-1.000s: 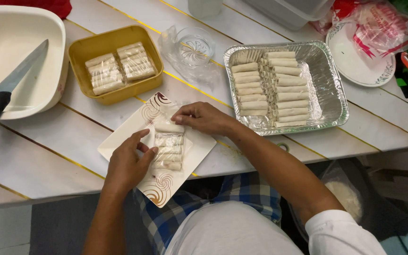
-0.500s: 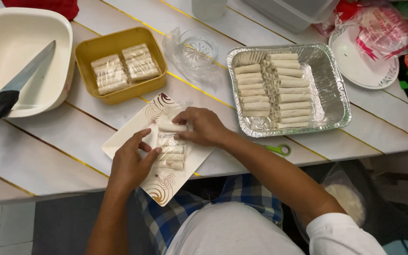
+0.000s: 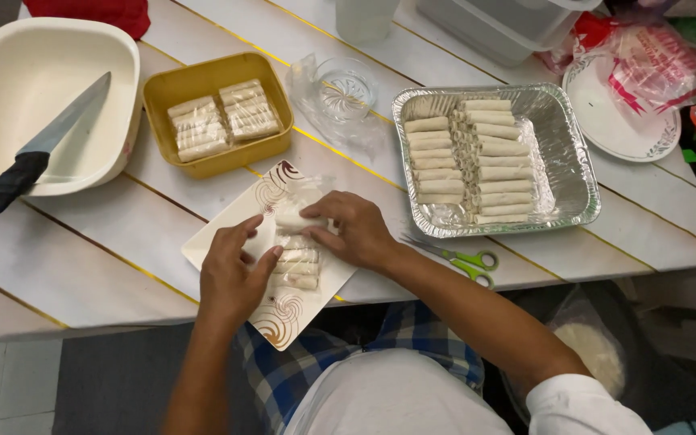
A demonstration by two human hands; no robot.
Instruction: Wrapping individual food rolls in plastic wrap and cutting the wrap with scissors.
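1. Mid-frame: packing pale rolls (image 3: 296, 262) in clear wrap on a square plate (image 3: 283, 314) at the bench (image 3: 82, 258) edge.
2. Left hand (image 3: 234, 278), half-closed grip, pinching wrap beside the row.
3. Right hand (image 3: 348, 229), fingers curled over the top roll.
4. Likely next: careful folding, rolls kept aligned.
5. Wrap edges hard to make out; scissors (image 3: 461, 262) partly hidden.

A white plank worktop (image 3: 106, 250) with thin yellow seams fills the view; beyond its near edge lies pale tiled floor (image 3: 2, 387).
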